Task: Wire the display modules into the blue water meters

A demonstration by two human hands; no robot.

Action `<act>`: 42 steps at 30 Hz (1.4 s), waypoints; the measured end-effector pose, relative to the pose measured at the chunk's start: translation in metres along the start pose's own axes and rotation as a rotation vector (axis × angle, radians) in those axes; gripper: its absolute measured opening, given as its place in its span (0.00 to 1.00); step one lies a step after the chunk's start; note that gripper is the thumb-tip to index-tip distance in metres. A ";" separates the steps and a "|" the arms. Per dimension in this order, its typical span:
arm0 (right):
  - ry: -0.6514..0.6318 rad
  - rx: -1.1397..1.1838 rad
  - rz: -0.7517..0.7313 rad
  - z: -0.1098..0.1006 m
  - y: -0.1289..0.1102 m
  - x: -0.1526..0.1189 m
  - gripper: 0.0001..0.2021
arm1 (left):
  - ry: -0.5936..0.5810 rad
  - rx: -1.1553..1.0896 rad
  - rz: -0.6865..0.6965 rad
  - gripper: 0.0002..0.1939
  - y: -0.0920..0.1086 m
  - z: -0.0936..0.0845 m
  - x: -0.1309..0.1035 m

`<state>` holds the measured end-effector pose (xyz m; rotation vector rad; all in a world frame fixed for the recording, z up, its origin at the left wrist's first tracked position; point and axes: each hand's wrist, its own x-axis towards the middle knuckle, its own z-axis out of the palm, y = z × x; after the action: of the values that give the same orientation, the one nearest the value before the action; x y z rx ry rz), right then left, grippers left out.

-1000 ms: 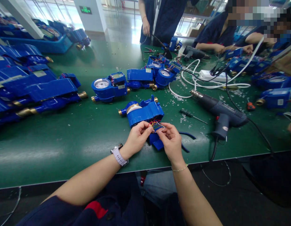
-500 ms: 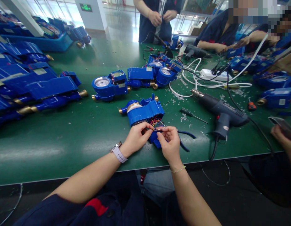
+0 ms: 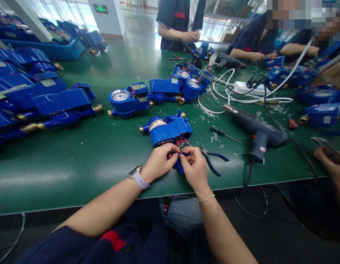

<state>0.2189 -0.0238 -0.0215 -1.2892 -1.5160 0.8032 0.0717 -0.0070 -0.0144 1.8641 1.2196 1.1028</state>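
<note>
A blue water meter with brass ends lies on its side in front of me. Thin red, yellow and white wires come out of its near side. My left hand pinches these wires between thumb and forefinger. Close against it, my right hand is pinched on the wires too, its fingertips almost meeting the left ones. Beneath my fingers is a blue plastic cover, partly hidden by the hands. Dark-handled pliers lie just right of my right hand.
On the green table, a heat gun and a screwdriver lie to the right. More water meters stand behind, with a pile at left. White cable loops by a power strip. Co-workers sit and stand around.
My right hand has moved slightly left, closer to my left hand, uncovering the head of the pliers. The standing co-worker's hands have come together lower down.
</note>
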 end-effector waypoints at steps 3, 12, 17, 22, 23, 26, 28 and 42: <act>0.011 -0.007 -0.027 0.001 0.002 0.001 0.03 | 0.000 0.081 0.035 0.05 0.000 -0.001 0.000; 0.063 -0.040 -0.122 0.005 0.005 -0.005 0.02 | -0.001 0.126 -0.037 0.04 0.002 -0.009 -0.001; 0.081 -0.065 -0.181 0.005 0.007 -0.007 0.02 | -0.048 0.153 0.013 0.08 0.001 -0.011 0.000; 0.096 -0.103 -0.217 0.006 0.007 -0.007 0.02 | -0.017 0.135 0.099 0.03 0.001 -0.009 0.000; 0.099 -0.109 -0.222 0.006 0.006 -0.007 0.02 | -0.015 0.138 0.097 0.03 0.001 -0.008 0.000; 0.106 -0.126 -0.235 0.007 0.006 -0.007 0.02 | -0.018 0.148 0.064 0.03 0.003 -0.008 -0.002; 0.107 -0.135 -0.235 0.007 0.006 -0.006 0.03 | -0.017 0.132 0.048 0.02 0.004 -0.009 -0.003; 0.073 -0.124 -0.239 0.009 0.009 -0.004 0.06 | -0.001 -0.222 -0.171 0.06 0.000 -0.007 -0.003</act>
<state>0.2138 -0.0250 -0.0338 -1.1845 -1.6441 0.5108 0.0643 -0.0093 -0.0124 1.5645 1.1806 1.0942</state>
